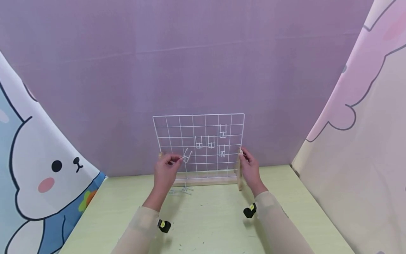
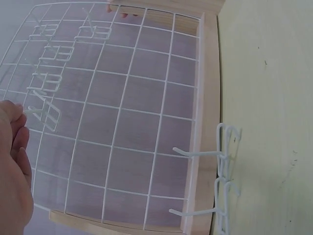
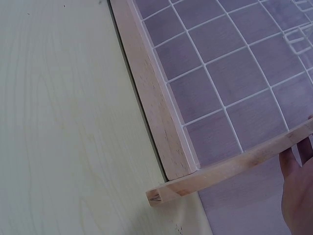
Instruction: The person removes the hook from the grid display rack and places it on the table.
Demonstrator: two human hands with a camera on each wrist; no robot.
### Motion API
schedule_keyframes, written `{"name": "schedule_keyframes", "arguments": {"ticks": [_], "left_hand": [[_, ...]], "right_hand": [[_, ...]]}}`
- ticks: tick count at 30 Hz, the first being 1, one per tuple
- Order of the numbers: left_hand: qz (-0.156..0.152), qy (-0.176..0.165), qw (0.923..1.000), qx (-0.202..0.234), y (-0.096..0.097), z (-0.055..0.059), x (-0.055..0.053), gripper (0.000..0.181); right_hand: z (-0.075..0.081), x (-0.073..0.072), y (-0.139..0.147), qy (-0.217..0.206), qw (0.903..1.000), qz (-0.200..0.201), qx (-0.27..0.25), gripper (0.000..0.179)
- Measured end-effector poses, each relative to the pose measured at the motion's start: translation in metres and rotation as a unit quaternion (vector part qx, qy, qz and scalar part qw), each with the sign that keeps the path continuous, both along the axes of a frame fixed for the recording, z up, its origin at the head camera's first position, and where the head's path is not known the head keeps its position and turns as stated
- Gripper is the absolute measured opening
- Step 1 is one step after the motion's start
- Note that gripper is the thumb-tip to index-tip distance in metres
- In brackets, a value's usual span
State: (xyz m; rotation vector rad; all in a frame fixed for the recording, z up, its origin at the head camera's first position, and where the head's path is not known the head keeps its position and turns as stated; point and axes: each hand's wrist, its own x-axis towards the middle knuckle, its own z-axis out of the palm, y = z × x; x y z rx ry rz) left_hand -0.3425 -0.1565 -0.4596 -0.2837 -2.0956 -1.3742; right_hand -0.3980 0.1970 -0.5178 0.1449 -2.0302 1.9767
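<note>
A white wire grid panel (image 1: 198, 115) stands upright in a wooden base, with several white wire hooks (image 1: 211, 142) hung on its right half. My left hand (image 1: 165, 173) pinches another white wire hook (image 1: 187, 156) by its prong, in front of the grid's left half. In the left wrist view this hook (image 2: 51, 120) overlaps the wires; whether it touches them I cannot tell. My right hand (image 1: 251, 173) grips the upper part of the right wooden post (image 1: 239, 180). The right wrist view has its fingers (image 3: 304, 149) at the post's outer side.
Two loose white hooks (image 2: 224, 154) lie on the pale wood-grain tabletop (image 1: 215, 218), just before the base bar (image 1: 209, 181) on the left. A purple cloth (image 1: 203, 70) hangs behind the grid. Printed cartoon sheets (image 1: 63, 141) flank the table.
</note>
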Motion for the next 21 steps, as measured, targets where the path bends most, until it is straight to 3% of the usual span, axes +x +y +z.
{"name": "schedule_keyframes", "arguments": {"ticks": [21], "left_hand": [[-0.065,0.017,0.9978,0.000,0.004,-0.019,-0.001,0.015]], "right_hand": [[-0.006,0.000,0.000,0.050,0.9986,-0.011,0.017,0.050]]}}
